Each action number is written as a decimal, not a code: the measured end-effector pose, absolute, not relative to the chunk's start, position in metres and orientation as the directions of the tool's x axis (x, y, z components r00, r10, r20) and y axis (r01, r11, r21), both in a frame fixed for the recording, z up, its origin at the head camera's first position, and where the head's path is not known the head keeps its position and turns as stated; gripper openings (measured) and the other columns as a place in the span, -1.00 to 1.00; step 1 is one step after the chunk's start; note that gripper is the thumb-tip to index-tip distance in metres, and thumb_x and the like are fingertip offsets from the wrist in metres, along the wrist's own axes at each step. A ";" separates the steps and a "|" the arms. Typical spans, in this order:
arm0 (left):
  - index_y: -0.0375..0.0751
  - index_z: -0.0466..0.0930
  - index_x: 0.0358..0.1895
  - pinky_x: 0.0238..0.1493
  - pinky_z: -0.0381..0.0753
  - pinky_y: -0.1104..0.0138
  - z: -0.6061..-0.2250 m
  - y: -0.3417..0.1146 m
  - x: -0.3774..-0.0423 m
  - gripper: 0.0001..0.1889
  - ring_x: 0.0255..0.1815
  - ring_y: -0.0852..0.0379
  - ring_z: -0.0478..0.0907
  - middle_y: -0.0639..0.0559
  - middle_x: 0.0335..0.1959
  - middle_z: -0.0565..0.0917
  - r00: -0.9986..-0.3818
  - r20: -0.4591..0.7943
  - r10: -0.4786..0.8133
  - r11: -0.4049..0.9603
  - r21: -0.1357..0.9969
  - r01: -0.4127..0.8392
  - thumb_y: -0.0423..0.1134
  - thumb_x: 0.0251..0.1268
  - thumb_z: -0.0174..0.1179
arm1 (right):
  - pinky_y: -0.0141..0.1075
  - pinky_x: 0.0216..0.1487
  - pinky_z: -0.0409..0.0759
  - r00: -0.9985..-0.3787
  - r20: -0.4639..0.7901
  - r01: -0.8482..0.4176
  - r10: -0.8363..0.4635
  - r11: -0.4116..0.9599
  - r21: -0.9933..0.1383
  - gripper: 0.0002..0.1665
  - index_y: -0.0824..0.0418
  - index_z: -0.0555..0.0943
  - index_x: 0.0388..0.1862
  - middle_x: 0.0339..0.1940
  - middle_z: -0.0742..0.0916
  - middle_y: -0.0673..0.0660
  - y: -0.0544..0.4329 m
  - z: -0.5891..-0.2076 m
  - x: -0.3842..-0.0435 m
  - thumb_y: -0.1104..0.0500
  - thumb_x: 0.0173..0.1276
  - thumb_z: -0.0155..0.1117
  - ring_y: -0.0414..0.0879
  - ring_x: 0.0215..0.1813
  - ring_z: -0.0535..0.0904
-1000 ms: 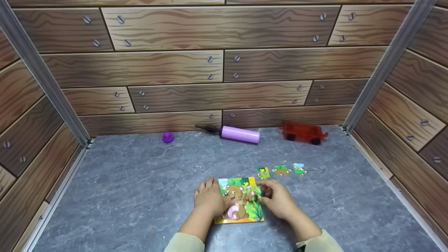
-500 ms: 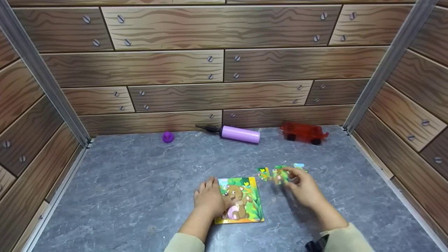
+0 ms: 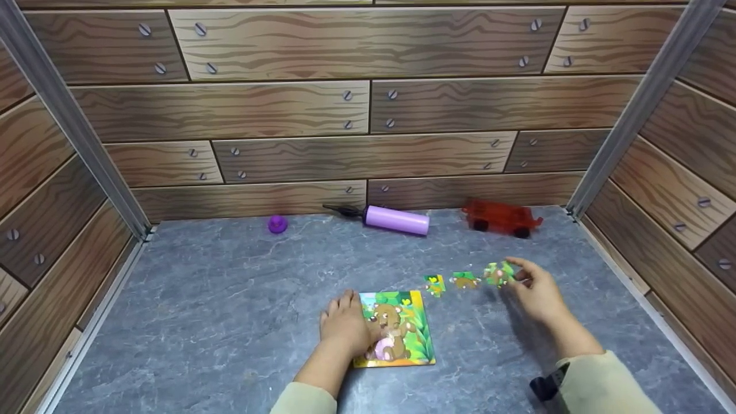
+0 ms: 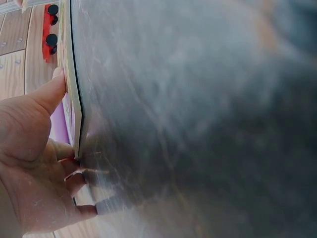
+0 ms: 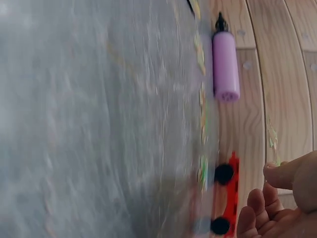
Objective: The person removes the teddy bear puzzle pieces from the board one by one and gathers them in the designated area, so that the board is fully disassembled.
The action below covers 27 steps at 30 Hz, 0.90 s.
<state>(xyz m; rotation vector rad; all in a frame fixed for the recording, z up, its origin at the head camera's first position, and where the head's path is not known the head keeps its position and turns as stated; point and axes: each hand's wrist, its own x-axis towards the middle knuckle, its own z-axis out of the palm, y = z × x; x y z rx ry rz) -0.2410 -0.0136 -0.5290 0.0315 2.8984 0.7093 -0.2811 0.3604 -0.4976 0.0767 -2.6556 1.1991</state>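
In the head view, a jigsaw puzzle [image 3: 397,333] with a bear picture lies flat on the grey table. My left hand [image 3: 344,326] rests at its left side; in the left wrist view the thumb [image 4: 52,91] lies on the puzzle's face, while the other fingers reach the table by its edge. Off to the right, my right hand [image 3: 540,293] pinches a green and brown puzzle piece [image 3: 498,274] by its edge, raised above the table. Two loose pieces, one with yellow [image 3: 434,285] and one mostly brown [image 3: 464,280], lie beyond the puzzle. Another loose piece [image 5: 203,171] shows in the right wrist view.
Along the back wall stand a purple toy duck-like object [image 3: 277,224], a lilac hand pump [image 3: 397,220] with a black nozzle, and a red toy wagon [image 3: 500,217]. Wood-patterned walls [image 3: 287,109] enclose the table at the back and sides.
My right hand has lifted a puzzle piece from the puzzle's right side and carried it right, past the loose pieces. The left hand has stayed in place on the puzzle.
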 end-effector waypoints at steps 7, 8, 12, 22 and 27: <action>-0.37 0.23 0.62 0.56 0.17 -0.22 -0.528 -0.013 -0.239 0.12 0.60 -0.30 0.18 -0.22 0.63 0.28 -0.990 -0.133 0.054 0.883 0.469 -0.015 0.27 0.17 0.49 | -0.29 -0.26 0.57 -0.984 0.167 -0.073 0.061 0.718 -0.692 -0.41 0.48 0.49 0.40 -0.19 0.65 0.36 0.386 -0.509 -0.292 0.52 0.38 0.20 0.17 -0.14 0.64; -0.38 0.24 0.62 0.56 0.18 -0.23 -0.528 -0.014 -0.239 0.12 0.60 -0.30 0.19 -0.23 0.62 0.29 -0.990 -0.127 0.054 0.882 0.470 -0.012 0.27 0.17 0.50 | -0.26 -0.24 0.57 -0.985 0.163 -0.070 0.058 0.725 -0.685 -0.41 0.48 0.48 0.40 -0.18 0.65 0.37 0.389 -0.511 -0.293 0.53 0.37 0.19 0.21 -0.11 0.64; -0.38 0.24 0.62 0.56 0.17 -0.23 -0.529 -0.014 -0.240 0.12 0.60 -0.31 0.18 -0.23 0.62 0.30 -0.992 -0.116 0.054 0.887 0.463 -0.006 0.28 0.17 0.49 | -0.16 -0.16 0.59 -0.984 0.165 -0.065 0.062 0.740 -0.669 -0.38 0.49 0.47 0.40 -0.16 0.65 0.42 0.399 -0.516 -0.297 0.53 0.33 0.17 0.29 -0.06 0.64; -0.38 0.24 0.62 0.57 0.14 -0.24 -0.530 -0.016 -0.240 0.12 0.60 -0.34 0.17 -0.25 0.63 0.29 -0.992 -0.107 0.060 0.885 0.466 0.003 0.29 0.18 0.48 | -0.13 -0.14 0.53 -0.986 0.069 0.064 0.154 0.721 -0.690 -0.38 0.49 0.42 0.45 -0.09 0.63 0.46 0.409 -0.524 -0.305 0.49 0.40 0.13 0.28 -0.02 0.56; -0.39 0.23 0.62 0.57 0.12 -0.24 -0.530 -0.016 -0.239 0.10 0.60 -0.35 0.16 -0.26 0.63 0.28 -0.992 -0.108 0.068 0.876 0.482 0.008 0.26 0.20 0.48 | -0.23 -0.26 0.49 -0.980 0.007 0.139 0.201 0.699 -0.701 -0.37 0.47 0.37 0.49 -0.05 0.61 0.47 0.415 -0.524 -0.307 0.46 0.44 0.09 0.21 -0.10 0.54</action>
